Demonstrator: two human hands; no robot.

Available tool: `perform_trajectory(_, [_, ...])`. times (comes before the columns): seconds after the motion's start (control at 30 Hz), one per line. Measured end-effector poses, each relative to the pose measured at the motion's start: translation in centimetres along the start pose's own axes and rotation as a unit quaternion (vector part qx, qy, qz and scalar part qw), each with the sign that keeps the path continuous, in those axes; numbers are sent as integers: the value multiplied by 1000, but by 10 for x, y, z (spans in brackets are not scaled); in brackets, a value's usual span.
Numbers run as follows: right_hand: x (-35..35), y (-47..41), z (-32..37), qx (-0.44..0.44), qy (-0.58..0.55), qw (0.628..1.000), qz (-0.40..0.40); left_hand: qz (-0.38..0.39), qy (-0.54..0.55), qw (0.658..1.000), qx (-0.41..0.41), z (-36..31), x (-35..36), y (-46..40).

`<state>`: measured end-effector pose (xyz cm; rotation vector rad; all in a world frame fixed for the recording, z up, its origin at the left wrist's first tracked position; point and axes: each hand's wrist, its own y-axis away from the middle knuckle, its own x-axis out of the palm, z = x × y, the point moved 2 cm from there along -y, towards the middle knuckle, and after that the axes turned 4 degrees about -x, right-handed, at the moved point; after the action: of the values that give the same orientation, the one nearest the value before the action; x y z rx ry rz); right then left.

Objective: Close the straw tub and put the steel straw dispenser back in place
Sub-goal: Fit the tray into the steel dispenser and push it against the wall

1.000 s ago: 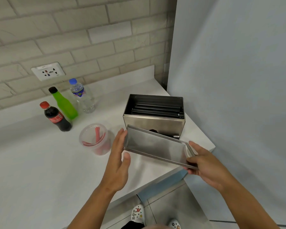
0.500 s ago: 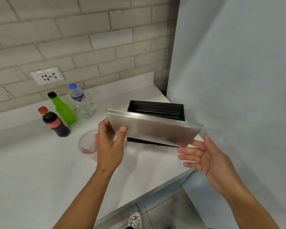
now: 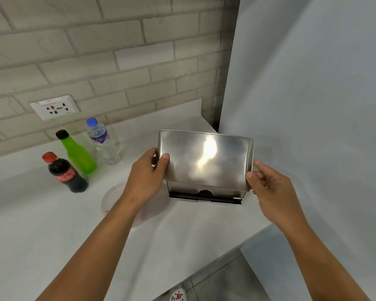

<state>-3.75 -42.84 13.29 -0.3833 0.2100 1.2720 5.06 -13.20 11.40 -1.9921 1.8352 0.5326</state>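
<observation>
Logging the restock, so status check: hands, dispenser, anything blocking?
Left hand and right hand grip the steel lid ends, over the dispenser. Straw tub under left forearm. Nothing blocking.

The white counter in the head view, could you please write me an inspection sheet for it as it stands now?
Surface: white counter, no spills seen.
Job's things: flat steel lid held over the steel straw dispenser, not clearly seated; clear round plastic straw tub partly hidden behind the left forearm, so its lid cannot be judged.
Clutter: red-capped cola bottle, green bottle, blue-capped clear water bottle, all upright.
Grippers: left hand and right hand grip the lid's ends.
Cables: nothing seen.
Surroundings: brick-pattern wall with white socket; grey panel on the right.
</observation>
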Motion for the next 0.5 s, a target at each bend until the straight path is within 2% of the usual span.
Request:
perform_trajectory(0.13, [6, -28, -9, 21, -25, 999, -20, 24, -25, 999, 2, -1, 7, -23])
perform_trajectory(0.27, [10, -51, -13, 23, 19, 1000, -4, 21, -76, 997, 24, 0, 15, -42])
perform_trajectory(0.5, [15, -87, -29, 109, 50, 993, 21, 20, -116, 993, 32, 5, 29, -73])
